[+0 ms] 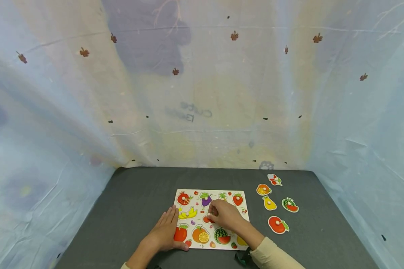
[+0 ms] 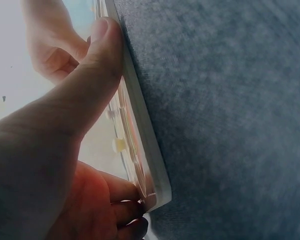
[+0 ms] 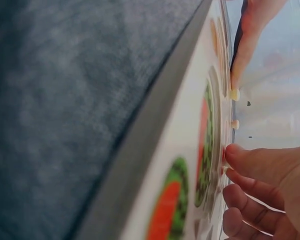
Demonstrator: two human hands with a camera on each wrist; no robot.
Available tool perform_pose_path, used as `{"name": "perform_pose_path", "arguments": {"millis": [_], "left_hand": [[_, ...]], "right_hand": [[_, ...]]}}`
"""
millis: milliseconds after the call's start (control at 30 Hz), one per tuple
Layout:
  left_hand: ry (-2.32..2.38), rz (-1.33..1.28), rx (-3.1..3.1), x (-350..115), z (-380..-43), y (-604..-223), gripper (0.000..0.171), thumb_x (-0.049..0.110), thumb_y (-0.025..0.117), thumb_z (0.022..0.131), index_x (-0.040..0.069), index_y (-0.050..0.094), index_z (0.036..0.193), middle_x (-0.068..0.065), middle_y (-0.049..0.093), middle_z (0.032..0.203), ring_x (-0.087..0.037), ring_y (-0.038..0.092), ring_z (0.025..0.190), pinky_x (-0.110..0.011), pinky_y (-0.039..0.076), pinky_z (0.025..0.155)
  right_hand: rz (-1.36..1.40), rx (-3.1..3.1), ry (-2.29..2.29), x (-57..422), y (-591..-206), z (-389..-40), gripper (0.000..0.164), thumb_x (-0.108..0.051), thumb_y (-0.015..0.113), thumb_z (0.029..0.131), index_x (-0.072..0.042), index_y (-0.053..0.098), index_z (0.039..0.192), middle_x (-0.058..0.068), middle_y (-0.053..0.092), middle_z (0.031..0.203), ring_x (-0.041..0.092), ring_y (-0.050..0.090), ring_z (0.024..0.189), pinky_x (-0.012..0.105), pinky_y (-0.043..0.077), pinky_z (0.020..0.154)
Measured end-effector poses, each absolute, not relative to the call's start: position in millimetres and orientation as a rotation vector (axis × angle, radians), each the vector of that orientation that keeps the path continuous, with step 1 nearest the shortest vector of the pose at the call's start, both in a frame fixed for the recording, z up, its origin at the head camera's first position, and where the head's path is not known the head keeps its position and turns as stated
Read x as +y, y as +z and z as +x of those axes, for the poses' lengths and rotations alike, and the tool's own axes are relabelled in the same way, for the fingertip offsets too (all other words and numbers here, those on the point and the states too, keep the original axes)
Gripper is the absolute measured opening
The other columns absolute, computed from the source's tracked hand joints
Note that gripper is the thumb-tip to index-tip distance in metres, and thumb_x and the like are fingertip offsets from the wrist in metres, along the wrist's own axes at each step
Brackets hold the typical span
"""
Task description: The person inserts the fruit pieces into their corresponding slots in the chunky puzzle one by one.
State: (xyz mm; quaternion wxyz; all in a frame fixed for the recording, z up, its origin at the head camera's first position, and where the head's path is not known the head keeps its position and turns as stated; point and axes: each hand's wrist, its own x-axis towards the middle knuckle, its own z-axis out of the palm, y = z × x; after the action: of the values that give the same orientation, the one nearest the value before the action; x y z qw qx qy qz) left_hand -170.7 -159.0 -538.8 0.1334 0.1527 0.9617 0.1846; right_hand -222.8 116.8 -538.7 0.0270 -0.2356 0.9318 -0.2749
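Observation:
A white fruit puzzle board lies on the dark table, bearing pictures and knobbed pieces of several fruits. My left hand rests along its left side with fairly straight fingers; in the left wrist view the thumb lies against the near edge and the fingers touch near a corner. Over the middle of the board, my right hand pinches a red fruit puzzle piece between thumb and forefinger. Its other fingers curl loosely in the right wrist view, close to a watermelon picture. The hand covers part of the piece.
Right of the board lie several loose fruit pieces: an orange, a pear, a watermelon, a red fruit with a leaf and a small red-and-white one. A patterned cloth hangs behind and beside the table.

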Motion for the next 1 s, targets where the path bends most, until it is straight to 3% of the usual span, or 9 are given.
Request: {"name": "perform_pose_path", "arguments": {"millis": [1000], "left_hand": [[0.541, 0.455, 2.794, -159, -170, -541, 0.14, 0.064, 0.095, 0.069, -0.012, 0.026, 0.164, -0.03, 0.02, 0.174, -0.046, 0.02, 0.162, -0.06, 0.018, 0.132]], "right_hand": [[-0.673, 2.858, -0.852, 137, -540, -218, 0.018, -0.026, 0.083, 0.096, -0.022, 0.065, 0.092, -0.009, 0.052, 0.071, 0.007, 0.044, 0.057, 0.024, 0.036, 0.052]]}}
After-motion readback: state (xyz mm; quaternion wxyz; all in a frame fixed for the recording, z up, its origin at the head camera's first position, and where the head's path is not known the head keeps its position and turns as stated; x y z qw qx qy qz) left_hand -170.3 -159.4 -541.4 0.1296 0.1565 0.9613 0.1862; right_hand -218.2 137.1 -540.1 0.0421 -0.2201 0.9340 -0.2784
